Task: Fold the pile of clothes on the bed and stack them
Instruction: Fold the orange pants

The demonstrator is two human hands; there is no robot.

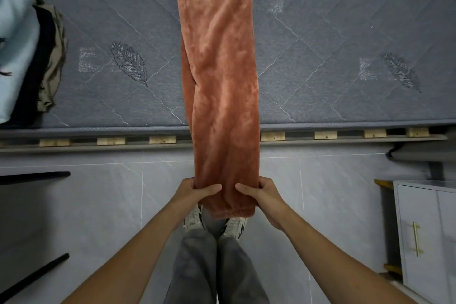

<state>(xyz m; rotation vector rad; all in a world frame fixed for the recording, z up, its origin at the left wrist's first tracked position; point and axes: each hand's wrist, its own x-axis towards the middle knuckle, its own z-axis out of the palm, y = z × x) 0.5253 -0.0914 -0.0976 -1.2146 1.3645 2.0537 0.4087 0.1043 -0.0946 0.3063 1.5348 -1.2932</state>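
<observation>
We look straight down at a pair of rust-coloured fleece trousers (219, 76), folded lengthwise into one long strip that runs from the grey quilted mattress (345, 57) over its edge and down above the tiled floor (98, 205). Our left hand (195, 192) grips the strip's left edge near the cuffed hem, and our right hand (265, 195) grips the right edge at the same height, thumbs on top of the fabric. At the mattress's left edge lies a stack of clothes (29, 57), pale blue on top. A white cabinet (424, 229) stands at the right.
</observation>
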